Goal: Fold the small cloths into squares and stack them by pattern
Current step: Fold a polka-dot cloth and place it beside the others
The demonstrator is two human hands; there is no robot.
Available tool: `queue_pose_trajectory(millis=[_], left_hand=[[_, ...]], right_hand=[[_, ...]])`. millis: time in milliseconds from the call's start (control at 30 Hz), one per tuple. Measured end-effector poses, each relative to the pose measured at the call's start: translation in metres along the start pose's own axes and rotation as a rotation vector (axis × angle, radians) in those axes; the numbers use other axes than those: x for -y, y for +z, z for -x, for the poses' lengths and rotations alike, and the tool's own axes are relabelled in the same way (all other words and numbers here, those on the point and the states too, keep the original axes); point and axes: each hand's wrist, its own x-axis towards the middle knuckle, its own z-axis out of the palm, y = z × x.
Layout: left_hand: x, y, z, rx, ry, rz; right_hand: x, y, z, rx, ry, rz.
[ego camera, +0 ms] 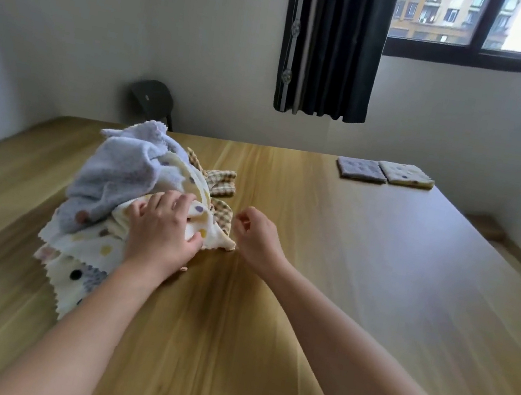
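A heap of unfolded small cloths (120, 193) lies at the left of the wooden table (341, 281): grey ones on top, cream dotted ones below, brown checked ones (221, 182) behind. My left hand (161, 230) grips a cream dotted cloth (203, 227) at the heap's right side, thumb under its edge. My right hand (254, 234) hovers just right of that cloth with fingers loosely curled, holding nothing. At the far right sit a folded grey square (361, 169) and a folded cream dotted square (405, 175), side by side.
A dark chair (151, 101) stands behind the table's far left edge. Dark curtains (331, 42) hang by the window on the back wall. Bare wood stretches between the heap and the two folded squares.
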Motion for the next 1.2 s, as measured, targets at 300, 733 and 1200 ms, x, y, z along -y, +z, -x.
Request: queue_pose_trajectory(millis=[300, 733, 1200], left_hand=[[-0.01, -0.009, -0.004, 0.087, 0.033, 0.055], [-0.003, -0.021, -0.013, 0.239, -0.029, 0.064], [-0.05, 0.01, 0.004, 0.038, 0.088, 0.039]], right_hand=[[-0.003, 0.012, 0.002, 0.01, -0.061, 0.237], [-0.002, -0.007, 0.011, -0.163, 0.04, -0.093], [-0.099, -0.123, 0.046, -0.327, 0.28, -0.275]])
